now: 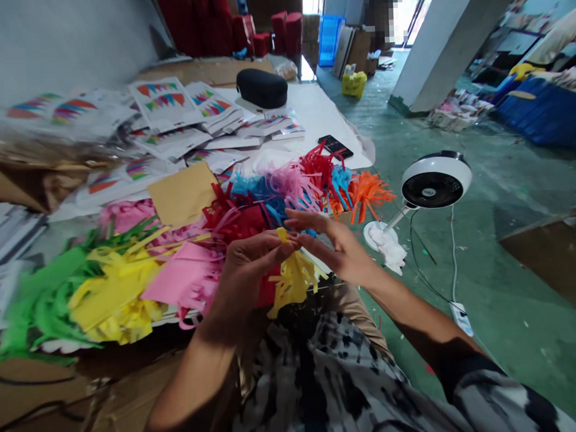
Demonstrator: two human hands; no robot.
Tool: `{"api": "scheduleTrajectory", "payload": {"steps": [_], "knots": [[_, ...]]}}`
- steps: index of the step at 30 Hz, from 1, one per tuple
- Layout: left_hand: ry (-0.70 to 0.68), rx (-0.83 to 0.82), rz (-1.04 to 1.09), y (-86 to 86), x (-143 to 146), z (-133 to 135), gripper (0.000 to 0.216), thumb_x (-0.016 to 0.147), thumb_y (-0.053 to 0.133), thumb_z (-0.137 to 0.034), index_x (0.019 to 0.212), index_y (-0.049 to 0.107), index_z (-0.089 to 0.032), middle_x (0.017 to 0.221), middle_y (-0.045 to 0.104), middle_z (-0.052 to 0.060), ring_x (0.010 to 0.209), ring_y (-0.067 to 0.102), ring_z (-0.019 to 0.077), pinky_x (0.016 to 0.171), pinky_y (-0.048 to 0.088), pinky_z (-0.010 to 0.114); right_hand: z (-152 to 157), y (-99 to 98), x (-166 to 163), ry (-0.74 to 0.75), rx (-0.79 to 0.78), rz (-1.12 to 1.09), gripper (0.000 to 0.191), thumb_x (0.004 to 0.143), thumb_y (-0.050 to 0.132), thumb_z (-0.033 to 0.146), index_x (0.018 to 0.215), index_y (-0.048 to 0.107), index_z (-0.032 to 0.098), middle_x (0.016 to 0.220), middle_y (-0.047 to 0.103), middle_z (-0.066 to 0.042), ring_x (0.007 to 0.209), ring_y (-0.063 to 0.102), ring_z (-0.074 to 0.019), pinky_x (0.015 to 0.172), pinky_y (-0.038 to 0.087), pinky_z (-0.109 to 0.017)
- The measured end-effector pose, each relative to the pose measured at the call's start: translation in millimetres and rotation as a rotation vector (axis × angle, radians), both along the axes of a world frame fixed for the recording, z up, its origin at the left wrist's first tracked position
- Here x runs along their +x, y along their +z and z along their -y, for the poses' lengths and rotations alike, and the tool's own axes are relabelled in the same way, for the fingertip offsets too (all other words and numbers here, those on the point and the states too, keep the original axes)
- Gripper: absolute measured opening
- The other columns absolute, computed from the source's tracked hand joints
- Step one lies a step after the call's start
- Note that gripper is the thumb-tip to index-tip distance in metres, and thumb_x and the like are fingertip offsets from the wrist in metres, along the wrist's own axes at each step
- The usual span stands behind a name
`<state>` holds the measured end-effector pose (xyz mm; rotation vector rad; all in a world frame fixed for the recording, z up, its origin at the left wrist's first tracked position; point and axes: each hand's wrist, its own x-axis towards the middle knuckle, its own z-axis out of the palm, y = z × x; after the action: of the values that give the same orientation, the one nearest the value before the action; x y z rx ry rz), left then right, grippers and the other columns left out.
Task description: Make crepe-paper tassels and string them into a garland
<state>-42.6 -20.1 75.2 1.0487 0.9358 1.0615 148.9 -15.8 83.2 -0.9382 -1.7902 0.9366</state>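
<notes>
While the left hand (245,268) pinches the yellow fringed paper (293,282), held just off the coloured pile (120,291) on the counter (322,114), the right hand (339,249) touches its top with straight fingers; gentle pressure seems wise.

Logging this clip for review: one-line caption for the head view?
Left hand pinches a yellow fringe, right hand touching it, over heaped coloured fringes; a fan stands on the floor.
</notes>
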Motion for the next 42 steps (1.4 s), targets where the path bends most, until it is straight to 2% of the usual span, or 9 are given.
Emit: {"api": "scheduleTrajectory", "payload": {"steps": [2, 6, 9, 16, 24, 27, 33, 37, 42], "knots": [[0.057, 0.021, -0.004, 3.7, -4, -3, 0.019, 0.078, 0.086, -0.038, 0.084, 0.083, -0.020, 0.089, 0.078, 0.006, 0.075, 0.070, 0.0194, 0.064, 0.054, 0.029, 4, -11.7, -2, 0.043, -0.047, 0.017, 0.036, 0.104, 0.059, 0.029, 0.140, 0.062, 0.025, 0.125, 0.074, -0.006, 0.112, 0.070, -0.0194, 0.099, 0.055, -0.037], [0.169, 0.109, 0.066, 9.4, -18, -11, 0.013, 0.079, 0.083, -0.033, 0.077, 0.079, -0.022, 0.091, 0.079, 0.005, 0.089, 0.073, 0.0212, 0.077, 0.057, 0.030, 13, -36.3, 8, 0.143, 0.014, 0.321, 0.013, 0.101, 0.064, 0.026, 0.095, 0.074, 0.020, 0.088, 0.075, -0.002, 0.082, 0.070, -0.0172, 0.076, 0.052, -0.030], [0.143, 0.104, 0.062, 9.7, -23, -8, 0.011, 0.081, 0.081, -0.031, 0.079, 0.077, -0.021, 0.094, 0.079, 0.005, 0.087, 0.071, 0.0197, 0.076, 0.055, 0.029, 16, -36.7, 22, 0.123, 0.069, 0.494, 0.010, 0.098, 0.067, 0.021, 0.101, 0.076, 0.021, 0.097, 0.078, -0.005, 0.093, 0.072, -0.0206, 0.084, 0.053, -0.035], [-0.047, 0.093, -0.206, 0.9, 3, 14, 0.021, 0.083, 0.081, -0.040, 0.084, 0.078, -0.020, 0.083, 0.074, 0.003, 0.078, 0.065, 0.0177, 0.071, 0.049, 0.026, 14, 2.8, 9, -0.161, 0.074, 0.095, 0.016, 0.098, 0.070, 0.034, 0.112, 0.074, 0.027, 0.106, 0.078, -0.002, 0.099, 0.072, -0.0194, 0.090, 0.053, -0.036], [-0.043, 0.107, -0.243, -36.4, 22, 24, 0.023, 0.085, 0.080, -0.042, 0.086, 0.080, -0.020, 0.087, 0.078, 0.003, 0.084, 0.070, 0.0193, 0.080, 0.051, 0.027, 24, -24.0, 7, -0.273, 0.102, 0.001, 0.016, 0.101, 0.067, 0.032, 0.090, 0.074, 0.023, 0.087, 0.075, 0.000, 0.085, 0.069, -0.0174, 0.082, 0.051, -0.033], [-0.086, 0.067, -0.269, -52.7, 25, 27, 0.027, 0.086, 0.079, -0.045, 0.085, 0.080, -0.018, 0.086, 0.080, 0.005, 0.083, 0.072, 0.0202, 0.079, 0.053, 0.028, 30, -37.2, 37, -0.286, 0.135, 0.187, 0.018, 0.106, 0.058, 0.031, 0.110, 0.075, 0.025, 0.101, 0.077, -0.003, 0.094, 0.068, -0.0192, 0.088, 0.049, -0.036], [-0.145, -0.053, -0.189, -63.3, 27, 28, 0.029, 0.085, 0.080, -0.045, 0.094, 0.069, -0.020, 0.093, 0.082, 0.006, 0.092, 0.078, 0.0233, 0.083, 0.056, 0.029, 42, -75.1, 120, -0.819, 0.149, 1.118, 0.027, 0.103, 0.060, 0.027, 0.124, 0.074, 0.020, 0.114, 0.075, -0.013, 0.104, 0.059, -0.0291, 0.083, 0.034, -0.040], [-0.112, -0.095, -0.123, -62.7, 32, 25, 0.042, 0.084, 0.081, -0.042, 0.117, 0.066, -0.021, 0.092, 0.081, 0.005, 0.091, 0.078, 0.0224, 0.078, 0.055, 0.027, 42, -96.2, 145, -0.823, 0.166, 1.209, 0.019, 0.103, 0.060, 0.026, 0.108, 0.079, 0.025, 0.093, 0.075, -0.006, 0.093, 0.058, -0.0241, 0.082, 0.029, -0.038], [-0.104, -0.033, -0.170, -58.0, 35, 24, 0.025, 0.087, 0.077, -0.041, 0.093, 0.076, -0.017, 0.085, 0.079, 0.005, 0.082, 0.072, 0.0170, 0.078, 0.051, 0.025, 36, -93.6, 153, -0.824, 0.171, 1.205, 0.027, 0.102, 0.062, 0.034, 0.083, 0.076, 0.020, 0.081, 0.072, -0.005, 0.088, 0.060, -0.0226, 0.082, 0.029, -0.037]]}}
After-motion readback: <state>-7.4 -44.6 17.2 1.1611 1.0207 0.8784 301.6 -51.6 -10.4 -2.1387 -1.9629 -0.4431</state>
